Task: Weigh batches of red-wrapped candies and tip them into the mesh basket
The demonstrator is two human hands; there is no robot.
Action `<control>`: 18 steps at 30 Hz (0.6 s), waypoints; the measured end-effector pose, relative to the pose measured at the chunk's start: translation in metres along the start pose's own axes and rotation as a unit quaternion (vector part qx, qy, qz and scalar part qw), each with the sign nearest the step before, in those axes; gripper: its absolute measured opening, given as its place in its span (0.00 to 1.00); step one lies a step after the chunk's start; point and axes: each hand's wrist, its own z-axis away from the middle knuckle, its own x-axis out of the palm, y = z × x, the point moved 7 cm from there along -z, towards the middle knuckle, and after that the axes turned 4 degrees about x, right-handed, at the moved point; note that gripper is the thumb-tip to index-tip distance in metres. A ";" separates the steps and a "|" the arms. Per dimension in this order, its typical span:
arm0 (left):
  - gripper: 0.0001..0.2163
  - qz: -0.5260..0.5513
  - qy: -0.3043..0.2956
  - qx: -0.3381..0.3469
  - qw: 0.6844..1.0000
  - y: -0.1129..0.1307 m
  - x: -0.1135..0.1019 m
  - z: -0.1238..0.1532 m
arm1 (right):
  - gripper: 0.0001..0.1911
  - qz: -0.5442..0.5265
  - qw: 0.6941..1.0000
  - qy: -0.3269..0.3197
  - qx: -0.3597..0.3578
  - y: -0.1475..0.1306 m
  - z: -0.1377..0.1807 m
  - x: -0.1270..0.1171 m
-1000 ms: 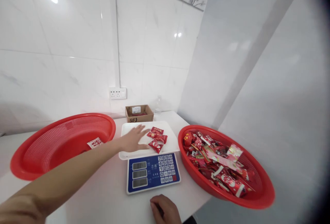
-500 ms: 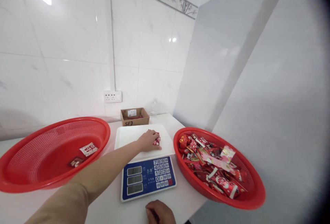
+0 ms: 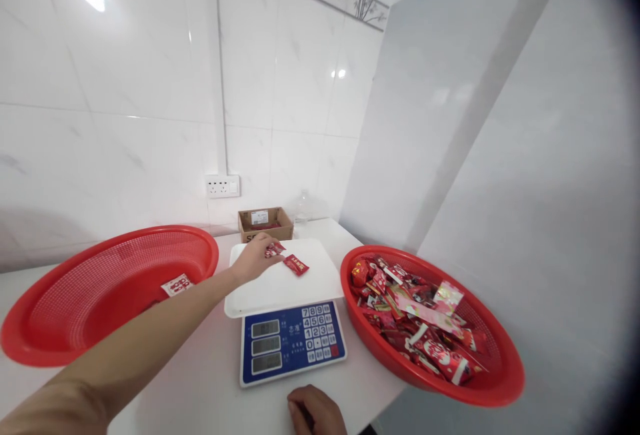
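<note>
Lifting red packets [image 3: 274,249] pinched in the left hand [image 3: 255,258] off the scale tray [image 3: 280,285] — one packet [image 3: 296,265] remains there — while the right hand [image 3: 316,411] rests curled, holding nothing visible; next likely needs a carry to the left basket [image 3: 100,288].

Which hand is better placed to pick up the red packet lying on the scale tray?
Left. The left hand is over the scale tray, beside the red packet; the right hand rests at the table's near edge.

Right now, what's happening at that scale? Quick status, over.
Left hand gripping red packets above scale tray. One packet loose on tray. Right hand resting at table edge. Nothing obstructing.
</note>
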 end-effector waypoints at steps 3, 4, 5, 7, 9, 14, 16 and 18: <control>0.14 -0.014 0.025 -0.029 0.999 -0.015 -0.038 0.018 | 0.09 -0.010 1.000 0.001 0.000 0.000 0.000 -0.001; 0.16 -0.020 0.033 -0.041 0.998 -0.022 -0.052 0.026 | 0.10 -0.013 1.000 0.003 -0.001 -0.001 0.000 -0.001; 0.17 -0.029 0.042 -0.055 0.997 -0.029 -0.065 0.033 | 0.10 -0.015 1.000 0.005 -0.002 -0.001 0.000 -0.001; 0.17 -0.063 0.052 -0.089 0.993 -0.046 -0.090 0.050 | 0.09 -0.017 1.000 0.007 -0.002 -0.001 0.001 -0.001; 0.17 -0.113 0.052 -0.130 0.984 -0.064 -0.111 0.067 | 0.09 -0.021 1.000 0.007 -0.001 0.000 0.001 0.000; 0.18 -0.162 0.030 -0.185 0.969 -0.098 -0.134 0.104 | 0.09 -0.027 1.000 0.002 0.004 0.001 0.002 0.002; 0.17 -0.164 -0.003 -0.196 0.967 -0.109 -0.130 0.116 | 0.09 -0.026 1.000 0.002 0.006 0.001 0.003 0.002; 0.19 -0.165 -0.047 -0.193 0.966 -0.116 -0.120 0.122 | 0.09 -0.026 1.000 -0.001 0.009 0.000 0.003 0.002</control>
